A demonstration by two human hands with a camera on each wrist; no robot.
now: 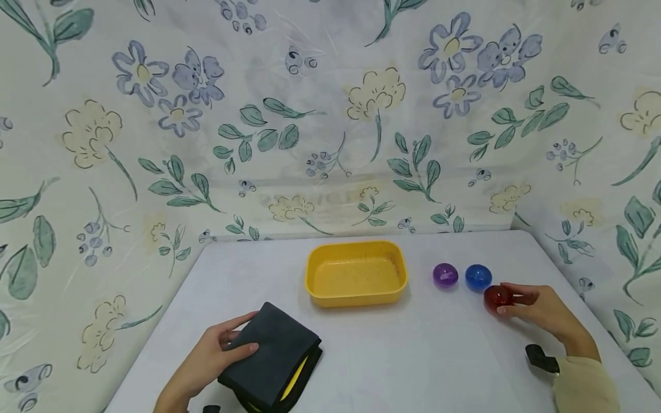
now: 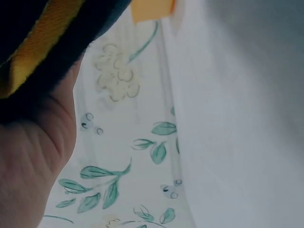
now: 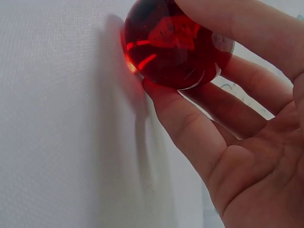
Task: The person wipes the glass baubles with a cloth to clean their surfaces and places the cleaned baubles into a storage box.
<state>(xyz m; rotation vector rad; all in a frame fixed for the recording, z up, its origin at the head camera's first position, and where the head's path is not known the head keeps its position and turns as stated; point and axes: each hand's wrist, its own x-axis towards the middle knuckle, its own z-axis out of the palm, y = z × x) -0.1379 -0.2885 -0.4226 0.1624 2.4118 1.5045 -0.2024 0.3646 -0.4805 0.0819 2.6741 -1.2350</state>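
Note:
My right hand (image 1: 542, 310) pinches a clear red ball (image 1: 498, 299) between thumb and fingers at the right of the table. In the right wrist view the red ball (image 3: 178, 45) sits at the fingertips, close to the white surface. A blue ball (image 1: 478, 277) and a purple ball (image 1: 445, 276) lie just beyond it to the left. My left hand (image 1: 212, 355) grips a folded dark grey cloth (image 1: 273, 350) with black edges, its thumb on top. Yellow lining shows between the folds, also in the left wrist view, where the cloth (image 2: 42, 47) fills the upper left corner.
A yellow rectangular tray (image 1: 356, 301) stands at the back middle of the white table (image 1: 392, 355), left of the balls. A flower-printed sheet (image 1: 330, 189) hangs behind the table and along both sides. A black strap end (image 1: 541, 359) sticks out by the right sleeve (image 1: 583, 384).

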